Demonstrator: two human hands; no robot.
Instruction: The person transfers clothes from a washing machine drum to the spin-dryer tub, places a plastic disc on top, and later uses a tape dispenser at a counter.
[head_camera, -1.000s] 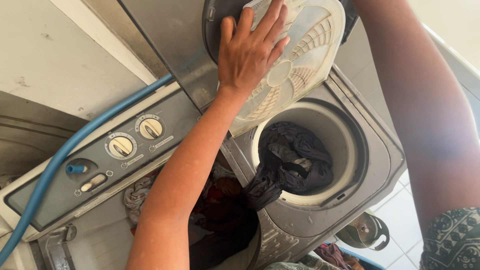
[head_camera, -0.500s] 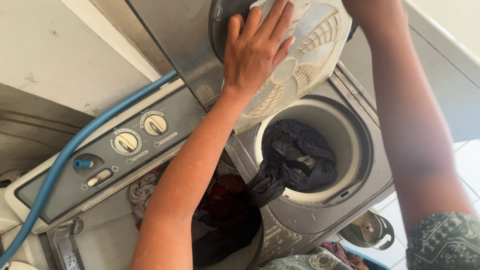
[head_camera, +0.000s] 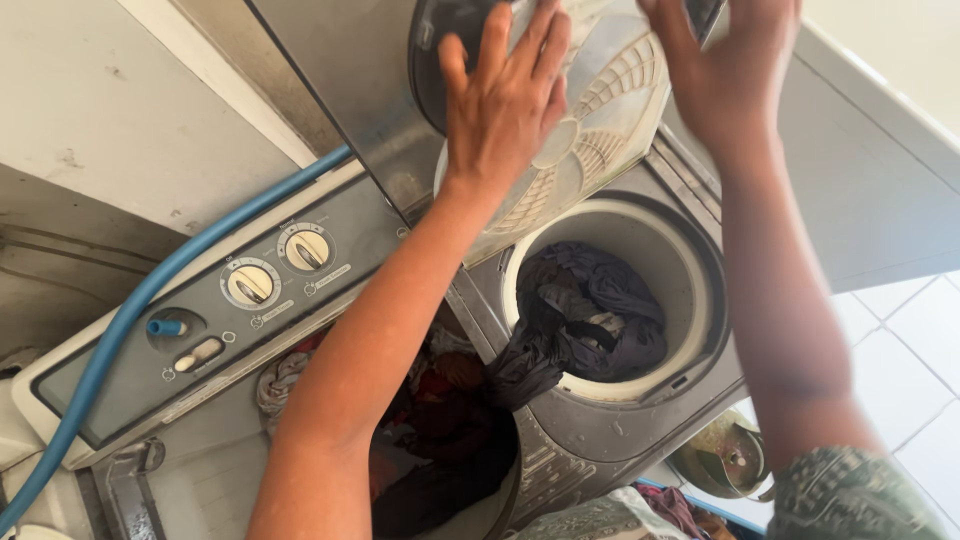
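Note:
My left hand (head_camera: 505, 95) lies flat with fingers spread on a round, pale slotted plastic cover (head_camera: 590, 130) held up against the raised lid of a twin-tub washing machine. My right hand (head_camera: 725, 70) grips the cover's upper right edge. Below the cover is the spin tub (head_camera: 690, 250), a white-rimmed round opening with dark wet clothes (head_camera: 585, 320) inside it. One dark garment hangs over the rim toward the wash tub, which holds red and dark laundry (head_camera: 440, 420) under my left forearm.
The control panel (head_camera: 210, 330) with two round dials is at the left. A blue hose (head_camera: 130, 310) runs across it. A grey metal lid (head_camera: 360, 80) stands open behind. White floor tiles and a metal bowl (head_camera: 725, 460) are at the lower right.
My right hand has come into view at the top and taken the cover's edge. The cover and my left hand have shifted up and to the right.

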